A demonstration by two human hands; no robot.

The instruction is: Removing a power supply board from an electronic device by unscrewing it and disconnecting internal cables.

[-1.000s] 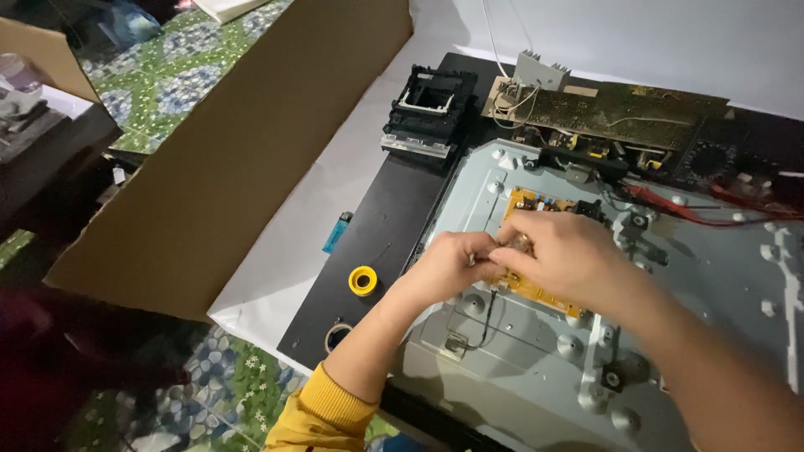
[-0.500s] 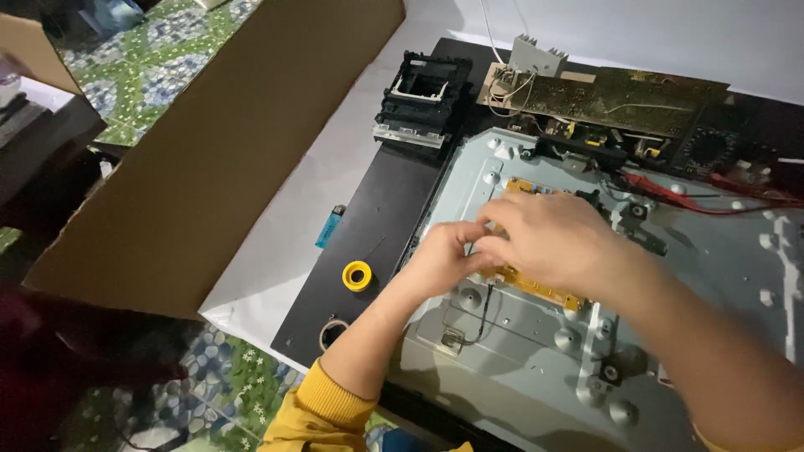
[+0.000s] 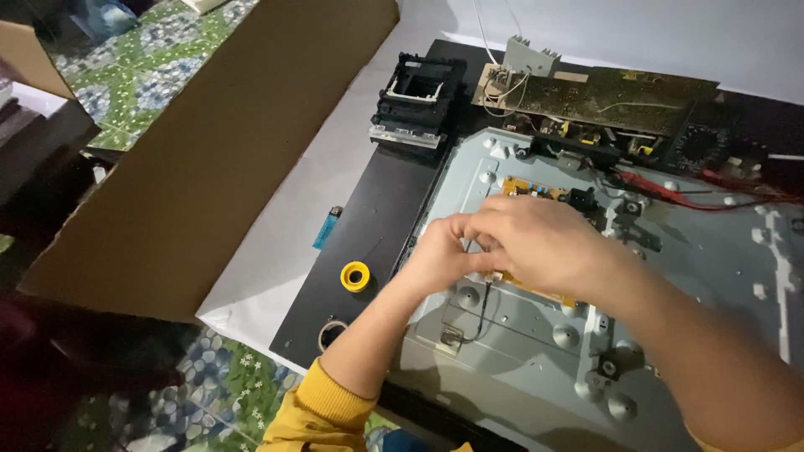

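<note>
While both hands meet over the yellow circuit board (image 3: 529, 189), the right hand (image 3: 544, 243) covers it, fingers curled, the left hand (image 3: 440, 255) pinching beside it, grip contents hidden.

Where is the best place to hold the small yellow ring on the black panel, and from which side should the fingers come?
The yellow ring lies flat on the black panel with its hole upward, apart from the hands. Probably best to come from straight above and pinch its outer rim on two opposite sides. The panel is bare around it, so the fingers have room; the blue lighter lies well away.
</note>
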